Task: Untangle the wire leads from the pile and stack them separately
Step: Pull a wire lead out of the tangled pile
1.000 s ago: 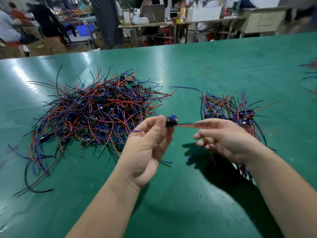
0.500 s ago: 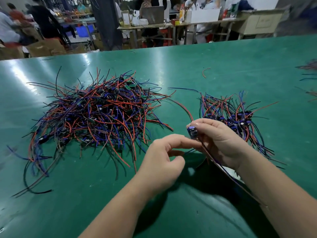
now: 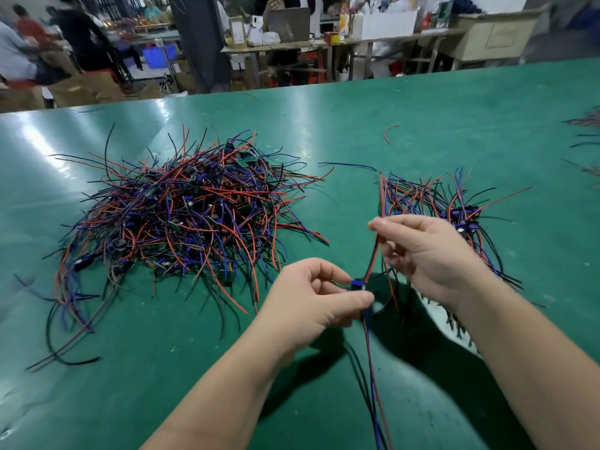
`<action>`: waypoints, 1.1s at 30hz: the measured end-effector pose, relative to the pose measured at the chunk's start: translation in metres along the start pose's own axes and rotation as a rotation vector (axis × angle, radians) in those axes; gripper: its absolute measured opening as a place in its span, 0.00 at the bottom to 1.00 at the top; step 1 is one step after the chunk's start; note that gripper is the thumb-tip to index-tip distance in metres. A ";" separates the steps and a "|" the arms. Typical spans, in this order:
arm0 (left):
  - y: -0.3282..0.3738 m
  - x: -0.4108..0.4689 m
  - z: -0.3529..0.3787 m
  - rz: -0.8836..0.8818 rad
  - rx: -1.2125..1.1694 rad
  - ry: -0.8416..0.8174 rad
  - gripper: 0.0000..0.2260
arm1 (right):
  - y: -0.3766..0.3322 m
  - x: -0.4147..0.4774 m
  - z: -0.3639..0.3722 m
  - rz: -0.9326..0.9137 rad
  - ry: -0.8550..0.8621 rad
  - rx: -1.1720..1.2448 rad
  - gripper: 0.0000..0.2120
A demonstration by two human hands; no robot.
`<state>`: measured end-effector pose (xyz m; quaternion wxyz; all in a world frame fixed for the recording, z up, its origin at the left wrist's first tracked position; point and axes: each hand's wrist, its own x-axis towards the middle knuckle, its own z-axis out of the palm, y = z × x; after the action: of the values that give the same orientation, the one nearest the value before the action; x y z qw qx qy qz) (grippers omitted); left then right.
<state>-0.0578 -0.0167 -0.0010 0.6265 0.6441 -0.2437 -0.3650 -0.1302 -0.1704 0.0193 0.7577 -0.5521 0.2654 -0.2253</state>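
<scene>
A big tangled pile of red, blue and black wire leads lies on the green table at the left. A smaller sorted stack of leads lies at the right, partly behind my right hand. Between them I hold one wire lead above the table. My left hand pinches its small blue component between thumb and fingers. My right hand pinches the red and black wires that rise from it. More blue and red wires of this lead hang down toward me.
A loose red wire piece lies farther back on the table. More leads show at the right edge. Beyond the table's far edge are workbenches, boxes and several people.
The component has passed from my right hand to my left hand. My right hand has slid up along the wires and my left hand has dropped lower, so the lead now stretches between them.
</scene>
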 end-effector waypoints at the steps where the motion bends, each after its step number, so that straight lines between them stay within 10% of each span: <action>1: -0.002 -0.001 0.000 -0.016 0.093 -0.031 0.14 | -0.005 0.001 -0.004 -0.001 0.058 0.028 0.08; 7: -0.008 -0.007 0.006 -0.015 0.386 -0.168 0.13 | -0.016 0.003 -0.020 -0.033 0.219 0.174 0.02; 13: 0.000 0.000 -0.004 0.072 0.229 0.098 0.13 | -0.015 0.003 -0.018 -0.269 0.230 0.003 0.09; 20: 0.005 0.002 -0.009 0.338 0.207 0.273 0.10 | 0.005 -0.020 0.010 -0.289 -0.347 -0.403 0.08; 26: 0.005 0.001 -0.006 0.355 0.161 0.198 0.09 | -0.006 -0.013 -0.002 -0.358 -0.153 -0.335 0.04; 33: 0.001 0.013 -0.039 0.523 0.887 0.558 0.07 | -0.039 -0.003 -0.043 -0.325 0.095 -0.153 0.07</action>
<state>-0.0193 -0.0029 -0.0038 0.4068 0.8349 -0.3502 0.1220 -0.1620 -0.2104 0.0464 0.6537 -0.6324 0.2245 -0.3498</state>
